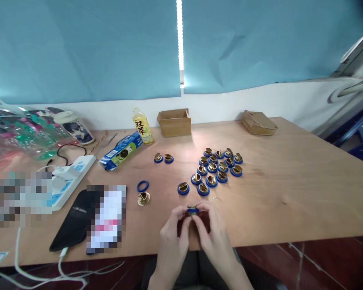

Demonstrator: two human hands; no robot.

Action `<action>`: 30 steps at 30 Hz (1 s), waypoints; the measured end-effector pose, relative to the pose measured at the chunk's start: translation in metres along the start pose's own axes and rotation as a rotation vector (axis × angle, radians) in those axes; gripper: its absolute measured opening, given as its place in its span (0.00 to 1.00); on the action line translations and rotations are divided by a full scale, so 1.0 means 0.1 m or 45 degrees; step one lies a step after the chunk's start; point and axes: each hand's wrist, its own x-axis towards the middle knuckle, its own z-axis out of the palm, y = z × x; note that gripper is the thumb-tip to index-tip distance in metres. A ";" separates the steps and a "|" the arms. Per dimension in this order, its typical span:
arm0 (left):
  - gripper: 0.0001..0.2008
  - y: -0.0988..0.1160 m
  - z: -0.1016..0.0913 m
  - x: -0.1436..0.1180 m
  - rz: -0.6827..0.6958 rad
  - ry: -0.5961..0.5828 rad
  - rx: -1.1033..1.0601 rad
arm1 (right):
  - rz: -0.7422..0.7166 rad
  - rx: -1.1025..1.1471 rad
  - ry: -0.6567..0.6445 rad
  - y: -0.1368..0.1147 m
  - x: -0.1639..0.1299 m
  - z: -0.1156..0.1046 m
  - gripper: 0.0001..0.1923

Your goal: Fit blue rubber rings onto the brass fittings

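Note:
Close to the table's front edge, my left hand point(173, 229) and my right hand point(211, 227) pinch one brass drain plug with a blue ring point(192, 210) between thumbs and fingers. Just beyond them lies a cluster of several brass plugs, each with a blue ring point(212, 180); a single ringed plug point(183, 188) sits a little apart on the near left. Two more ringed plugs point(168, 158) stand farther back. To the left are a loose blue ring point(142, 185) and a brass plug without a ring point(143, 198).
A power strip point(84, 161), a black phone point(75, 219) and white cables point(62, 268) occupy the left side. Behind stand a blue-green carton point(122, 150), a yellow-labelled bottle point(143, 127), an open cardboard box point(174, 125), a patterned cup point(77, 128) and a brown package point(258, 123).

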 end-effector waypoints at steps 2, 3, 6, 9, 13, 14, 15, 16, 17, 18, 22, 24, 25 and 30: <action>0.09 0.01 -0.01 0.01 0.019 -0.008 0.005 | -0.010 -0.023 -0.004 0.01 0.00 0.00 0.09; 0.09 0.01 -0.01 0.02 0.028 -0.006 0.012 | -0.016 -0.035 -0.001 0.02 0.00 0.00 0.09; 0.09 0.00 -0.01 0.03 0.035 0.000 0.034 | -0.028 -0.074 0.008 0.03 -0.01 0.01 0.09; 0.09 -0.02 -0.01 0.03 0.025 -0.013 0.034 | -0.040 -0.117 0.018 0.02 -0.01 0.01 0.09; 0.09 -0.04 0.00 0.01 0.006 -0.027 0.026 | -0.066 -0.152 0.014 0.00 -0.02 0.00 0.10; 0.09 -0.04 0.01 0.01 0.001 -0.029 0.031 | -0.078 -0.157 0.014 -0.01 -0.02 0.00 0.10; 0.09 -0.04 0.01 0.00 -0.003 -0.027 0.045 | -0.089 -0.162 0.016 -0.01 -0.02 0.00 0.10; 0.09 -0.04 0.01 -0.01 0.001 -0.016 0.069 | -0.098 -0.166 0.017 -0.02 -0.02 0.00 0.10; 0.09 -0.04 0.01 -0.01 0.016 0.006 0.101 | -0.106 -0.170 0.015 -0.02 -0.01 0.01 0.10; 0.09 -0.05 0.02 -0.02 0.044 0.041 0.141 | -0.111 -0.173 0.013 -0.02 -0.01 0.01 0.10; 0.08 -0.06 0.02 -0.03 0.178 0.165 0.281 | -0.088 -0.174 -0.018 -0.03 -0.01 0.02 0.10; 0.09 -0.05 0.01 -0.03 0.189 0.172 0.299 | -0.069 -0.161 -0.038 -0.03 -0.01 0.03 0.11; 0.09 -0.05 0.01 -0.03 0.186 0.178 0.296 | -0.065 -0.151 -0.045 -0.04 -0.01 0.03 0.11; 0.05 -0.04 0.02 -0.03 0.189 0.229 0.289 | -0.072 -0.118 -0.028 -0.05 -0.01 0.02 0.09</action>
